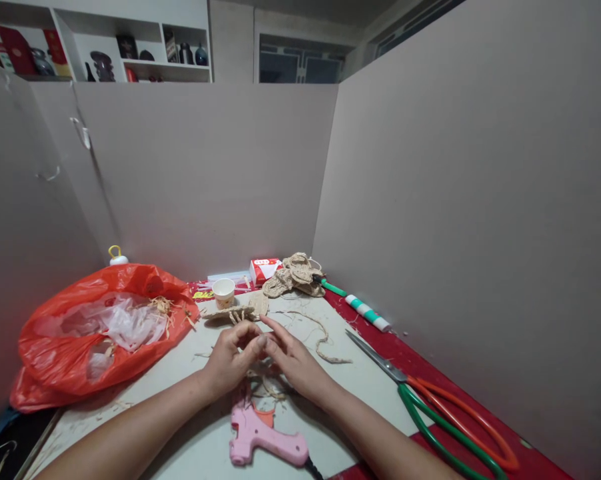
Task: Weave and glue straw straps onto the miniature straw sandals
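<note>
My left hand (230, 357) and my right hand (296, 365) meet over the middle of the white board (180, 373). The left fingers are curled in, thumb against the fingertips. My right thumb and fingers press in beside them, with the index finger stretched forward. Whatever sits between the fingertips is too small or hidden to make out. Just beyond the hands lies a flat woven straw piece (228, 313) with loose strands. Below them rests a pink glue gun (268, 437), its nozzle end partly hidden under the hands. A straw braid (325, 340) curves across the board to the right.
An orange plastic bag (45, 363) with straw stands left. Large scissors (405, 380) with green and orange handles lie right. Toward the back are a paper cup (224, 293), a red box (264, 270), woven straw pieces (298, 270) and a green-white striped roll (368, 312). Grey partitions surround the table.
</note>
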`<state>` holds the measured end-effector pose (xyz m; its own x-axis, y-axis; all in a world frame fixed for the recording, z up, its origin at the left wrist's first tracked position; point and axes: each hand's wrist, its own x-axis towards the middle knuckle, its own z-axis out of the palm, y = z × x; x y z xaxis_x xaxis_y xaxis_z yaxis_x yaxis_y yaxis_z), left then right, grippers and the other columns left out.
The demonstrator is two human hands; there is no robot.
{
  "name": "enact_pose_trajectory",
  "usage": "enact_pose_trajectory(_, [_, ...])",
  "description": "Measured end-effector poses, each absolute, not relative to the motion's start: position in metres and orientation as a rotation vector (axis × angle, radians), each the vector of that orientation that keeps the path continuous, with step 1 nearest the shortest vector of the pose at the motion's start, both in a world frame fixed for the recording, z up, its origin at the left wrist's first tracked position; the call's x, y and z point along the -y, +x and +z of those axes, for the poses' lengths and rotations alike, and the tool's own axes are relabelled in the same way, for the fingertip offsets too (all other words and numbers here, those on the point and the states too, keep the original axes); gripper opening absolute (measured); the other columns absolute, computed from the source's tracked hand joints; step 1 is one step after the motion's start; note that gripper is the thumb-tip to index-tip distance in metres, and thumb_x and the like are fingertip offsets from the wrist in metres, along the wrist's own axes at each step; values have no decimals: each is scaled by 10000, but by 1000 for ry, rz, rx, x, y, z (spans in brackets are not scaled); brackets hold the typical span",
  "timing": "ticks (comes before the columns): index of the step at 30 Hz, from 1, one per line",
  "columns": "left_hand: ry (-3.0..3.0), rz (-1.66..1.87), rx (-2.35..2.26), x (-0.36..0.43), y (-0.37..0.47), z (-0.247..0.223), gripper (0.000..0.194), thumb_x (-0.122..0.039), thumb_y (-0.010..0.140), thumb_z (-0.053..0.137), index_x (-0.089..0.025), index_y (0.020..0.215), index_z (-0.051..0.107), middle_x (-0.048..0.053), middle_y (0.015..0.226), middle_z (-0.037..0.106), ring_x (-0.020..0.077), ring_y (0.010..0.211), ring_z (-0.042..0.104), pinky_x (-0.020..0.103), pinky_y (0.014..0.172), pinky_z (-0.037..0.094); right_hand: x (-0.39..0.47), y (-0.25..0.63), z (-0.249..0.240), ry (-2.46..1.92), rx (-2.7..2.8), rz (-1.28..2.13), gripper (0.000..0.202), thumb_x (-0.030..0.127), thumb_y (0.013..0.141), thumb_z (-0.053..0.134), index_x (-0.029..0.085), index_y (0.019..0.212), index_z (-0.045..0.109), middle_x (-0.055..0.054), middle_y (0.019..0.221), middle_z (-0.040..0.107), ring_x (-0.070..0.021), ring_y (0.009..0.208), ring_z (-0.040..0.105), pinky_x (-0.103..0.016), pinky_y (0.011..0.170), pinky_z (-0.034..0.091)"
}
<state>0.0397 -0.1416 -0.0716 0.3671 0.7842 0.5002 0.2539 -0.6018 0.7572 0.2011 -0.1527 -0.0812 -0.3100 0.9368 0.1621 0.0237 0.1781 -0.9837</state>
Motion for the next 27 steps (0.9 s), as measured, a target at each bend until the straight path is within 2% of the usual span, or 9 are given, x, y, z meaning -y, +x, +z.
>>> enact_pose_trajectory(2, [2150, 1211, -882, 140, 38, -73, 223, -306, 931, 472, -152, 836, 603, 15, 732, 615, 120, 645, 565, 228, 627, 457, 152, 202, -82, -961, 1552, 1239, 637, 505, 883, 524, 204, 1422, 370, -55, 959, 631, -195, 827, 590, -294, 655, 471])
enact_pose_trajectory(7, [2403, 1224, -833, 134, 34, -81, 202, -217, 923, 479, -170, 1059, 622, 66, 905, 700, 150, 785, 636, 253, 737, 472, 152, 203, -82, -983, 1555, 1147, 589, 447, 894, 503, 205, 1416, 377, -40, 932, 636, -185, 809, 599, -300, 694, 454])
enact_pose_trajectory(12, [2588, 1205, -895, 132, 32, -86, 208, -192, 927, 424, -161, 873, 622, 54, 733, 662, 146, 650, 598, 246, 631, 450, 155, 200, -82, -994, 1601, 1109, 557, 392, 898, 512, 165, 1396, 407, 2, 770, 610, -169, 725, 570, -300, 683, 436])
enact_pose_trajectory(14, [2623, 1218, -957, 130, 30, -85, 208, -206, 926, 420, -169, 842, 607, 53, 733, 651, 149, 645, 587, 249, 624, 449, 156, 200, -81, -986, 1608, 1115, 558, 400, 905, 503, 170, 1401, 396, 13, 745, 595, -166, 717, 571, -298, 672, 437])
enact_pose_trajectory(19, [2579, 1351, -1291, 107, 11, -77, 229, -235, 954, 365, -178, 928, 584, 76, 839, 648, 183, 768, 592, 305, 726, 466, 157, 201, -74, -959, 1525, 1161, 611, 457, 892, 500, 188, 1418, 345, -34, 895, 631, -173, 759, 604, -290, 625, 467])
enact_pose_trajectory(22, [2568, 1370, -1492, 87, -5, -76, 239, -273, 889, 512, -152, 1085, 574, 156, 1074, 640, 281, 1000, 569, 433, 875, 428, 155, 202, -73, -995, 1494, 1157, 611, 467, 875, 501, 170, 1395, 377, -36, 840, 630, -179, 732, 607, -282, 577, 475])
enact_pose_trajectory(24, [2573, 1321, -1562, 78, -13, -79, 255, -249, 860, 549, -153, 1093, 587, 151, 1063, 656, 289, 979, 586, 439, 856, 439, 154, 203, -75, -1015, 1485, 1157, 605, 462, 865, 508, 162, 1379, 398, -39, 832, 635, -178, 718, 610, -279, 562, 479])
enact_pose_trajectory(27, [2586, 1224, -1588, 73, -17, -84, 189, -230, 862, 538, -180, 1016, 634, 101, 948, 694, 248, 879, 623, 377, 786, 470, 151, 203, -78, -1023, 1472, 1155, 595, 456, 857, 520, 161, 1363, 417, -52, 868, 652, -165, 690, 609, -277, 558, 483])
